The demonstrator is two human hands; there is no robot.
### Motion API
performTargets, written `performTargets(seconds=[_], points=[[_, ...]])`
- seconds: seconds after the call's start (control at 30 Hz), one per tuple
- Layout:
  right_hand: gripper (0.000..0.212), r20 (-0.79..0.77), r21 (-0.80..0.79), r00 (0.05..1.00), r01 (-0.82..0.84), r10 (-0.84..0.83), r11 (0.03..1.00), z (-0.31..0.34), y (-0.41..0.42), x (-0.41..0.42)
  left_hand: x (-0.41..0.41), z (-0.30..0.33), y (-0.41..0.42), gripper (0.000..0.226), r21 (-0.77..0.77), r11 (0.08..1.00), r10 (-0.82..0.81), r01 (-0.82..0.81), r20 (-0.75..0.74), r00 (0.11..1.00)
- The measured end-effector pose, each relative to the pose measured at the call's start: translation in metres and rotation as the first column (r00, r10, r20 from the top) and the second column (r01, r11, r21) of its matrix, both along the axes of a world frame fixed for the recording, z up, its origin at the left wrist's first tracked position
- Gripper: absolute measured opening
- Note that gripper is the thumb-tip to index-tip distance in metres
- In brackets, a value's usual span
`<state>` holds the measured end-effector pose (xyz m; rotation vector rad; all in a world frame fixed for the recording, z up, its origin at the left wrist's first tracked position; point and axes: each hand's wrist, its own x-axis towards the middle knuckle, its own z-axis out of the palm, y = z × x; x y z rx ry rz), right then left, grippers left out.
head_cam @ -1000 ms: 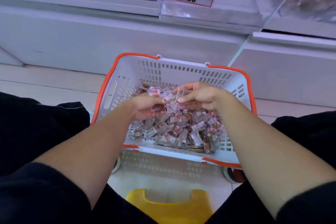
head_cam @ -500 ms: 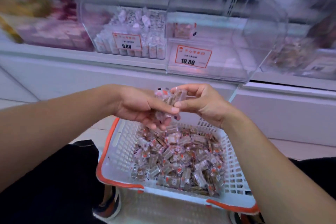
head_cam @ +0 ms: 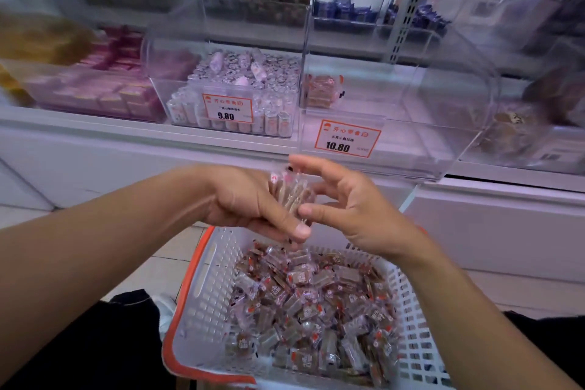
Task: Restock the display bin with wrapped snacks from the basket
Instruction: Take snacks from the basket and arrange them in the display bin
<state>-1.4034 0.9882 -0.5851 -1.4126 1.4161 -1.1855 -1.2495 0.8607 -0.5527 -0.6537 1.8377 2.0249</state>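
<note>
A white basket with an orange rim (head_cam: pixel 202 282) sits low in front of me, full of small clear-wrapped brown snacks (head_cam: pixel 313 304). My left hand (head_cam: pixel 250 203) grips a bunch of these wrapped snacks (head_cam: pixel 289 191) above the basket. My right hand (head_cam: pixel 351 209) is beside the bunch, thumb and fingers spread and touching its right side. Just above and behind the hands stands the clear display bin (head_cam: pixel 395 111) with a 10.80 price tag (head_cam: pixel 346 138); it holds only a few snacks (head_cam: pixel 321 92) at its back left.
A neighbouring clear bin (head_cam: pixel 237 89) with a 9.80 tag is full of pale wrapped rolls. Pink packs (head_cam: pixel 110 89) lie further left, brown goods at the right. More bins line the upper shelf. The white shelf base (head_cam: pixel 95 152) runs below.
Both hands have risen from the basket with a bunch of snacks toward the 10.80 bin. My view has tilted up to the shelf. The right hand's fingers have spread apart.
</note>
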Motion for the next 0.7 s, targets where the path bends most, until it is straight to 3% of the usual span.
performTargets(seconds=[0.1, 0.17, 0.3, 0.4, 0.47, 0.53, 0.57, 0.63, 0.67, 0.7], points=[[0.067, -0.122, 0.019, 0.992, -0.006, 0.008, 1.0, 0.014, 0.003, -0.005, -0.004, 0.005, 0.001, 0.026, -0.169, 0.979, -0.111, 0.112, 0.014, 0.994], [0.058, -0.215, 0.014, 0.977, -0.002, 0.005, 1.0, 0.026, 0.005, -0.005, -0.008, 0.014, 0.003, 0.029, -0.284, 0.95, -0.119, 0.13, 0.056, 0.991], [0.038, -0.355, -0.073, 0.933, 0.028, -0.052, 0.997, 0.048, 0.008, -0.001, -0.01, 0.031, 0.0, 0.074, -0.396, 0.917, -0.046, 0.046, 0.011, 0.999], [0.034, -0.376, -0.224, 0.91, 0.091, -0.172, 0.97, 0.066, 0.01, -0.004, -0.009, 0.05, -0.005, 0.048, -0.302, 0.948, 0.049, -0.1, -0.172, 0.984], [0.033, -0.292, -0.351, 0.916, 0.166, -0.276, 0.922, 0.087, 0.006, -0.019, -0.013, 0.064, -0.016, 0.05, -0.155, 0.943, 0.244, -0.296, -0.286, 0.927], [0.033, -0.24, -0.456, 0.878, 0.275, -0.414, 0.847, 0.112, -0.005, -0.047, -0.018, 0.074, -0.028, 0.055, -0.203, 0.811, 0.457, -0.549, -0.366, 0.811], [0.034, -0.277, -0.459, 0.84, 0.312, -0.467, 0.832, 0.124, -0.016, -0.063, -0.02, 0.074, -0.035, 0.053, -0.355, 0.683, 0.493, -0.639, -0.421, 0.761], [0.035, -0.52, -0.312, 0.721, 0.34, -0.459, 0.887, 0.141, -0.044, -0.093, -0.025, 0.065, -0.046, 0.048, -0.697, 0.348, 0.402, -0.627, -0.493, 0.772], [0.034, -0.659, -0.194, 0.647, 0.347, -0.384, 0.918, 0.142, -0.061, -0.104, -0.029, 0.061, -0.048, 0.05, -0.776, 0.249, 0.346, -0.579, -0.487, 0.802], [0.031, -0.76, -0.096, 0.58, 0.349, -0.295, 0.932, 0.138, -0.077, -0.112, -0.033, 0.057, -0.049, 0.052, -0.815, 0.224, 0.317, -0.534, -0.457, 0.831]])
